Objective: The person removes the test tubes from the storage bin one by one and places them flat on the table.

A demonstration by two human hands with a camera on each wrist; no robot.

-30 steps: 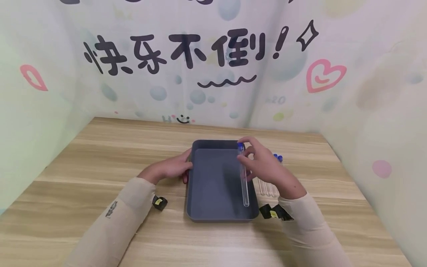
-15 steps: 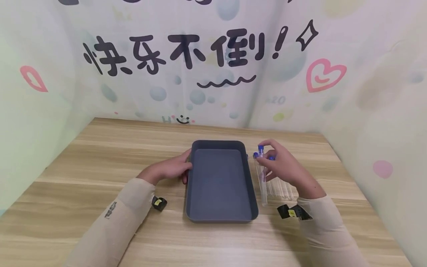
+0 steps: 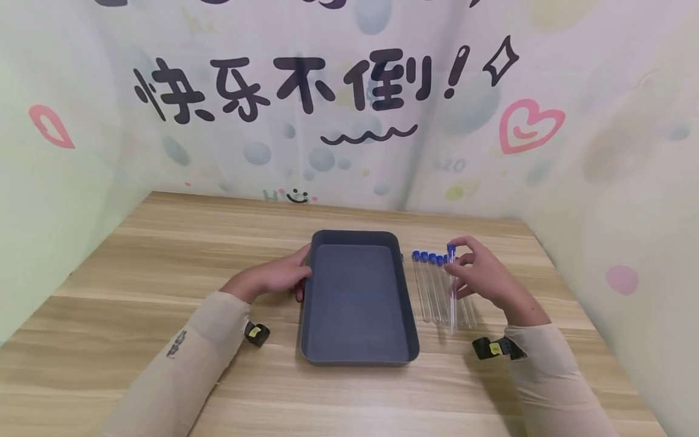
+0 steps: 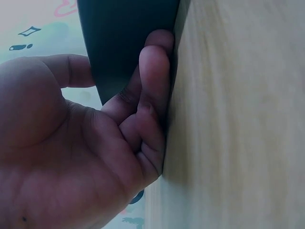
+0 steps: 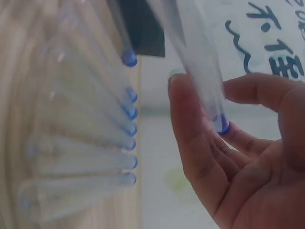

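My right hand (image 3: 479,272) pinches a clear test tube (image 3: 452,303) near its blue cap, holding it nearly upright over the row of tubes to the right of the tray. In the right wrist view this tube (image 5: 200,52) runs up between thumb and fingers, above the others. Several blue-capped test tubes (image 3: 428,291) lie side by side on the table, some partly behind the held one. At the left wall of a dark grey rectangular tray (image 3: 306,315), my left hand (image 3: 277,274) grips with the thumb over the rim and the fingers bent against the outside.
The tray stands mid-table, nothing visible inside it. Close to its right wall shows another blue cap (image 5: 129,58). The wood-grain table (image 3: 180,255) ends at a printed cloth backdrop (image 3: 306,164) behind and on both sides.
My right hand has carried the test tube rightward, from over the tray to over the row of tubes. My left hand keeps its place on the tray.
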